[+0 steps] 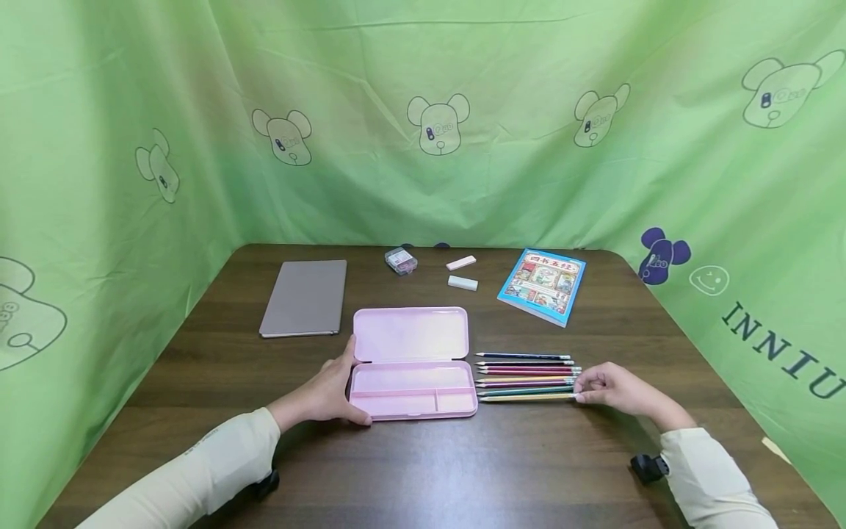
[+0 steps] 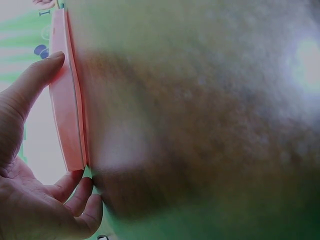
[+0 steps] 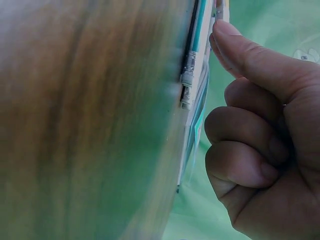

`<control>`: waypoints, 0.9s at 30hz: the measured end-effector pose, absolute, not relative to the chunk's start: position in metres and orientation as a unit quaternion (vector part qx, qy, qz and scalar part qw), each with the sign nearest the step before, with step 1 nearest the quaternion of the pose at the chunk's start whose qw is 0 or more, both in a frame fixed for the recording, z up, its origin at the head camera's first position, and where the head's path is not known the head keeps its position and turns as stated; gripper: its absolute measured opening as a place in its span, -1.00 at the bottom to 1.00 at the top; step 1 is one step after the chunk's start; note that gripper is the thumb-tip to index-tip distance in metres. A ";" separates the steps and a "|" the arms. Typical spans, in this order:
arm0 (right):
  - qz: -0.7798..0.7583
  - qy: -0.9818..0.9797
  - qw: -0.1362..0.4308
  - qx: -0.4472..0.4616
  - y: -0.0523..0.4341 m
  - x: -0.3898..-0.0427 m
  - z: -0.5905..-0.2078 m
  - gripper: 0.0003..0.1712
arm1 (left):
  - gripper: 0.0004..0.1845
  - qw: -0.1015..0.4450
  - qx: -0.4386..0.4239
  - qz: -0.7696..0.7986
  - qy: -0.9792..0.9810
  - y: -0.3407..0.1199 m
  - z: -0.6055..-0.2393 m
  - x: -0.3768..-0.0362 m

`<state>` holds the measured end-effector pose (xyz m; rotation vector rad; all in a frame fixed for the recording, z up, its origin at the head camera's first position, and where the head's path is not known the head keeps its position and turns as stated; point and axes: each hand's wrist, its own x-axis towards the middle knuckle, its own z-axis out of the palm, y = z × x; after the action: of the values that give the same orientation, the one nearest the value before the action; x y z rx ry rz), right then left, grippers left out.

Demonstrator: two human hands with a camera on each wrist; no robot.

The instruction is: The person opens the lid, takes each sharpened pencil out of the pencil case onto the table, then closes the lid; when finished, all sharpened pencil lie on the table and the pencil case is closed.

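Note:
A pink pencil case (image 1: 410,373) lies with its lid folded back, its divided tray bare. My left hand (image 1: 330,388) grips its left end, the thumb on the front wall and the fingers spread along the side. In the left wrist view, the thumb presses the pink wall of the case (image 2: 67,110). Several pencils (image 1: 525,371) lie side by side to the right of the case, points toward it. My right hand (image 1: 615,391) pinches the end of the nearest, yellow pencil (image 1: 529,398) between thumb and forefinger, the other fingers curled into the palm.
Behind the case are a grey notebook (image 1: 306,297) at left, a small clear box (image 1: 401,261), two pale eraser-like blocks (image 1: 463,283) and a blue-edged picture booklet (image 1: 543,286) at right. A green printed curtain (image 1: 370,191) encloses the brown table (image 1: 423,477).

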<state>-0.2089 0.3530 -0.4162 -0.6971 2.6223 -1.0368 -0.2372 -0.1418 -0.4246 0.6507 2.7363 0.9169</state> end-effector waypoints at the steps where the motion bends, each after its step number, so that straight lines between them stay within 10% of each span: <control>1: -0.354 0.897 0.118 -0.238 0.353 -0.209 -0.416 -0.95 | 0.50 0.094 0.217 0.307 0.922 -0.142 -0.424 -0.237; 27: -0.339 0.918 0.093 -0.185 0.323 -0.231 -0.410 -0.64 | 0.48 0.099 0.212 0.307 0.922 -0.142 -0.424 -0.237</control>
<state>-0.2313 0.3233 -0.4100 -0.5489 2.7234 -1.0074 -0.2366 -0.1419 -0.4238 0.6284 2.7277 0.9094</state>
